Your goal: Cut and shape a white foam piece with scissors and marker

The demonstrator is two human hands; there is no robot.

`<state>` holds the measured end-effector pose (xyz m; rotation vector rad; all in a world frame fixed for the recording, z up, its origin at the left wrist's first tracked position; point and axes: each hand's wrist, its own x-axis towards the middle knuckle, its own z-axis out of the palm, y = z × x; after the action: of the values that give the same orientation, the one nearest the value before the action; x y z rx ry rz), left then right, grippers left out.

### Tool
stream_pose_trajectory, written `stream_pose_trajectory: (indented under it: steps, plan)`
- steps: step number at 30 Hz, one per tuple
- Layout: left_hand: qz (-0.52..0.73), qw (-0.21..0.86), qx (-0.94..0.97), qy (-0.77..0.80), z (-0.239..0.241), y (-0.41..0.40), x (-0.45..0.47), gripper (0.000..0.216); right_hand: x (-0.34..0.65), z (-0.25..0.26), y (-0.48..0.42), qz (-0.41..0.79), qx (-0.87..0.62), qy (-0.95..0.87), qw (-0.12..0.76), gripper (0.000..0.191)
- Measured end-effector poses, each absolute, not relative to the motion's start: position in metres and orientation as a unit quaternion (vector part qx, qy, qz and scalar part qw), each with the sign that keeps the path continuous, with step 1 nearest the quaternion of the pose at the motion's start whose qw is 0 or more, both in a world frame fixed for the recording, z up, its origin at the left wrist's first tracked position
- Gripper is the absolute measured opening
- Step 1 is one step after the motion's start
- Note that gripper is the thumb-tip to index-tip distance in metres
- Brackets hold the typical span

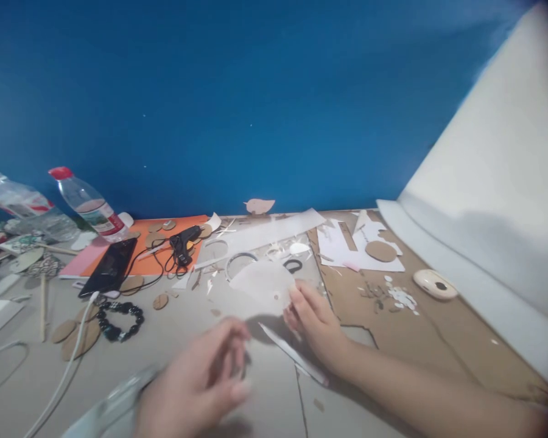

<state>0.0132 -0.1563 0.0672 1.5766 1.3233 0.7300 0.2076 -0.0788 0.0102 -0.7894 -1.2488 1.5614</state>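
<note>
A: How is the white paper piece (260, 285) held?
B: It is pinched at its four-o'clock edge by the grip of the right hand (317, 328), above the tabletop (267, 395).
A: And the left hand (201, 377)?
B: Noted at seven o'clock from the paper, blurred; its grip is loosely spread.
A: What else is recorded?
B: A black glue gun (181, 249) is seen at ten o'clock, a white oval device (427, 282) at three.

On my feed I see a thin white paper piece (256, 285), flat and broad with a curved outline and a small spot or hole, I can't tell which, near its lower edge. My right hand (317, 322) pinches its right end above the counter (168, 340).
</note>
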Motion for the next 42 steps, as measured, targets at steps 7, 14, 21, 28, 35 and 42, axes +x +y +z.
stream_pose_trajectory:
  steps: [7,14,21,28,35,42]
  plan:
    - [0.385,0.435,0.596,0.554,0.046,-0.069,0.074,0.034,0.211,0.003,-0.070,0.673,-0.330,-0.465,0.472,0.034]
    - [0.367,0.461,0.577,0.565,0.019,-0.056,0.058,0.034,0.210,-0.006,-0.061,0.714,-0.339,-0.439,0.427,0.035]
    - [0.302,0.502,0.565,0.582,0.013,-0.056,0.051,0.040,0.211,-0.001,-0.068,0.736,-0.384,-0.419,0.369,0.032]
    - [0.231,0.474,0.551,0.647,0.014,-0.059,0.050,0.055,0.223,0.013,-0.066,0.649,-0.449,-0.536,0.299,0.037]
    - [0.269,0.488,0.547,0.624,0.018,-0.057,0.052,0.053,0.220,0.001,-0.062,0.701,-0.452,-0.435,0.341,0.042]
    - [0.261,0.495,0.547,0.622,0.015,-0.056,0.049,0.053,0.219,0.006,-0.064,0.668,-0.465,-0.481,0.326,0.042]
